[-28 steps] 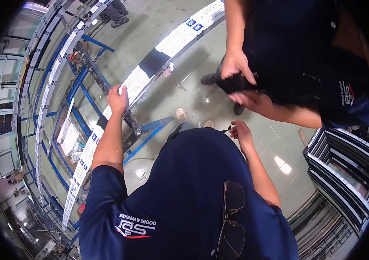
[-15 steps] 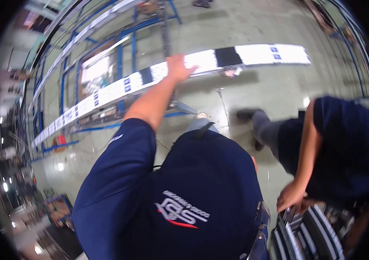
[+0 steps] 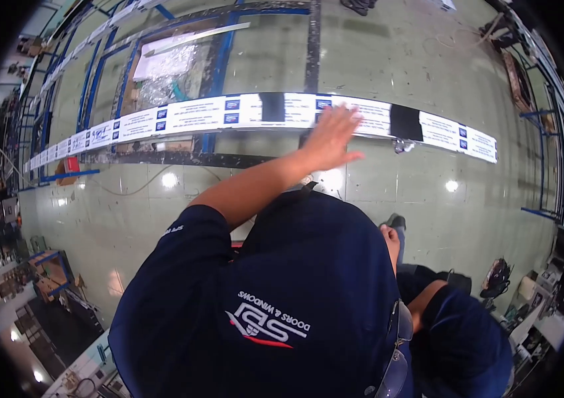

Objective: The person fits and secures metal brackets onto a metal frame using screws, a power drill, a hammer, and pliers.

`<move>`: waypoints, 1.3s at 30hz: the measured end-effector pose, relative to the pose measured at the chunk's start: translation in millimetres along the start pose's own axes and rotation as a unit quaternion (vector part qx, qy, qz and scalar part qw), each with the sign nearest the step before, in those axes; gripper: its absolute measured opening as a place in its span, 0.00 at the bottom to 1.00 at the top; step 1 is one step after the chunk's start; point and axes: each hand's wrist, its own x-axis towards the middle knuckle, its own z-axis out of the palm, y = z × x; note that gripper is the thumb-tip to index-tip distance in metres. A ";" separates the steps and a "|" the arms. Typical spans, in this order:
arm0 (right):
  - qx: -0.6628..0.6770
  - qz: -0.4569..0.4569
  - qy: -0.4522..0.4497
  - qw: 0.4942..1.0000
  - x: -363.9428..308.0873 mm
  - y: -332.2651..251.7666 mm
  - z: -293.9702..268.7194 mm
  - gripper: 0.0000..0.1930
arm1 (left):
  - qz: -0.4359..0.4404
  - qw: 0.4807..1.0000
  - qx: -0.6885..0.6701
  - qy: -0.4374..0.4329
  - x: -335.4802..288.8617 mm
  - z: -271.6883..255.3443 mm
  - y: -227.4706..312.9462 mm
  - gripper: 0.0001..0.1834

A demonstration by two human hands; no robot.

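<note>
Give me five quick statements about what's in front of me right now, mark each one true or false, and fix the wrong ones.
1. The left hand is over the long white bar, between its two black bands. True.
2. The right hand grips the bar's right end. False: the right hand is at the person's right side, apart from the bar.
3. Sunglasses hang on the person's dark blue shirt. True.
4. A red object lies by the bar's right end. False: the red object is toward the left end.
5. The co-worker at lower right wears bright yellow. False: the co-worker wears dark blue.
</note>
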 end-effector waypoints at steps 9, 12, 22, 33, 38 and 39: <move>-0.160 -0.041 -0.059 0.985 16.6 -59.5 57.7 0.17 | -0.277 0.939 0.130 0.154 -85.9 -45.2 -78.4 0.55; -0.208 -0.103 -0.019 0.973 27.7 -82.6 71.4 0.15 | -0.177 0.968 0.037 0.174 -92.1 -38.5 -58.4 0.52; -0.321 -0.330 -0.224 0.859 67.6 -243.1 119.8 0.19 | -0.269 0.893 0.042 0.358 -132.8 -36.2 -8.3 0.13; -0.592 -0.569 -0.225 0.524 126.8 -313.4 197.0 0.51 | -0.507 0.771 0.090 0.375 -111.6 43.5 43.2 0.38; -0.699 -0.511 -0.189 0.463 137.1 -309.2 198.5 0.59 | -0.493 0.783 0.080 0.371 -115.5 57.8 42.6 0.40; -0.696 -0.520 -0.184 0.459 147.5 -305.5 193.6 0.60 | -0.488 0.792 0.073 0.361 -119.5 54.3 43.3 0.40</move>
